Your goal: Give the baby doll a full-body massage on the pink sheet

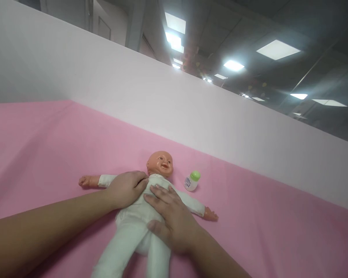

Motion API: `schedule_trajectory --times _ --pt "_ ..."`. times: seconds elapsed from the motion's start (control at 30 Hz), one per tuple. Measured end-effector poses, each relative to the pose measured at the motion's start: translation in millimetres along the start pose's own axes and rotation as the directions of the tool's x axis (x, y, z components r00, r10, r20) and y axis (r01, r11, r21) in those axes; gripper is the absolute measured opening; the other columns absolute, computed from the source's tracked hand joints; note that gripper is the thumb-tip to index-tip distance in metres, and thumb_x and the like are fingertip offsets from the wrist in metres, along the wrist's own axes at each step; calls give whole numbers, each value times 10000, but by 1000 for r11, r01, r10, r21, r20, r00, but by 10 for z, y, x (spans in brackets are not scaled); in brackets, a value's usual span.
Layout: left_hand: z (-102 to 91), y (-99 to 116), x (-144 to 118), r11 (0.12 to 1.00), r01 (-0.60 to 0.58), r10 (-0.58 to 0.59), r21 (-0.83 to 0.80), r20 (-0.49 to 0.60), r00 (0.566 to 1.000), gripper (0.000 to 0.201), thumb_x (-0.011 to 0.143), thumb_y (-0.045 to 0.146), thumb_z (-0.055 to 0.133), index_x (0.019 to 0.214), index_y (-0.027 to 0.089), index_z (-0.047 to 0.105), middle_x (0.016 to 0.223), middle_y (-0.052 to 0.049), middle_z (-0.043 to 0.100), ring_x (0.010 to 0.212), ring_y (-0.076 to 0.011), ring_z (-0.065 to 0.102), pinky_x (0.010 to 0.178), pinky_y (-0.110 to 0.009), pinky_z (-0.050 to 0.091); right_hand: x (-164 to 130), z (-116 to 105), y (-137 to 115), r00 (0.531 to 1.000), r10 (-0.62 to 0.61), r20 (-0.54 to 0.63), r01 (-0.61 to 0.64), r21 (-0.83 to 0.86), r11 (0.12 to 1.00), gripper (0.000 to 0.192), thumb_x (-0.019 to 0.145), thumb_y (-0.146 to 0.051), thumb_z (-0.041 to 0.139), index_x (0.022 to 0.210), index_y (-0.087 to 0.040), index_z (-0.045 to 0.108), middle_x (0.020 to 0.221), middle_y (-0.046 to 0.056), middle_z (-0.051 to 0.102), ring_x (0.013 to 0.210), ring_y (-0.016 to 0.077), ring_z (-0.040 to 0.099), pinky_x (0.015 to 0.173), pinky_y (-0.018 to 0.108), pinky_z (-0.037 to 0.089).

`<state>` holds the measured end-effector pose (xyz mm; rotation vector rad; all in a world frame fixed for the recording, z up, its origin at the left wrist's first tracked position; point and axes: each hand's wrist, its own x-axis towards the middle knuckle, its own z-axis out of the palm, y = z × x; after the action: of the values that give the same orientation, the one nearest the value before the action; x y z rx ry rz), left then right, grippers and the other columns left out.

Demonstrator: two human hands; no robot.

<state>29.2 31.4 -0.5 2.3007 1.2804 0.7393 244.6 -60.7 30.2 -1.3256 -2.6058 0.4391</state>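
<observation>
A baby doll point(140, 213) with a white cloth body lies on its back, arms spread wide and head away from me. My left hand point(129, 188) rests at the doll's shoulder and upper chest, its fingers bent over the side with the tips partly hidden. Flat on the doll's chest and belly lies my right hand point(174, 218), fingers spread. Beside the doll's head, on the right, a small clear bottle point(190, 184) with a green cap leans at a slant; neither hand touches it.
A pink sheet point(263, 231) with soft creases covers the surface under the doll. Behind it runs a low white partition point(174, 112) from left to right. Ceiling lights point(278, 50) shine beyond the partition.
</observation>
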Motion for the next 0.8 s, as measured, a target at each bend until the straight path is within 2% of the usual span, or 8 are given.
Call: schedule_trajectory --times 0.17,0.3,0.43,0.53,0.6,0.67,0.73,0.8 --pt "-33 24 -12 999 -5 5 -35 -8 1000 409 983 485 400 1043 261 736 1045 -61 765 975 -263 694 864 -360 504 -2 61 155 998 28 -58 -30 -24 999 679 1021 -581 439 1607 -276 280 1684 38 235 1570 257 143 1278 523 122" --pt "-37 30 -22 998 -16 16 -54 -13 1000 413 986 489 401 1102 260 725 1088 -64 755 1006 -273 688 887 -382 508 -22 79 318 981 160 -107 -160 10 987 722 1017 -598 427 1617 -239 247 1693 101 191 1554 295 200 1237 535 242" --pt "-8 -10 -11 998 -4 2 -63 -34 999 385 983 468 419 1124 235 691 1132 -80 726 1051 -287 669 906 -411 508 -18 25 400 960 225 -166 -234 -35 972 626 1034 -535 417 1587 -255 332 1598 105 426 1457 289 404 1189 504 309" --pt "10 -38 -3 994 -27 16 -109 -102 995 340 964 431 457 1128 220 667 1181 -86 698 1088 -283 652 935 -413 503 11 -18 417 931 295 -217 -312 -46 949 487 1061 -428 354 1508 -266 462 1381 89 646 1252 260 597 1060 434 423" --pt "3 -10 -30 984 -92 66 -152 -163 984 300 943 385 489 1128 219 656 1191 -79 691 1108 -273 641 967 -404 497 36 -15 423 904 360 -232 -382 -57 923 448 1063 -382 328 1427 -236 545 1207 94 724 1102 255 661 934 387 468" --pt "-24 86 -110 963 -188 153 -195 -179 972 268 913 341 520 1106 219 660 1143 -72 705 1077 -265 649 961 -397 507 57 10 430 886 397 -241 -425 -78 902 421 1054 -342 326 1343 -201 599 1100 101 743 1012 254 676 852 357 467" --pt "-70 254 -245 925 -291 269 -243 -120 956 260 879 320 551 1083 221 679 1074 -71 727 1008 -265 671 920 -396 529 70 41 435 881 406 -244 -439 -97 893 391 1037 -292 342 1291 -186 620 1064 104 743 981 251 674 828 343 452" --pt "-128 465 -414 866 -390 406 -313 -14 914 308 872 327 587 1152 250 691 1147 -64 729 1054 -271 673 966 -399 524 75 61 440 883 403 -239 -436 -106 893 372 1005 -230 367 1268 -185 626 1057 101 741 971 245 671 827 335 441"
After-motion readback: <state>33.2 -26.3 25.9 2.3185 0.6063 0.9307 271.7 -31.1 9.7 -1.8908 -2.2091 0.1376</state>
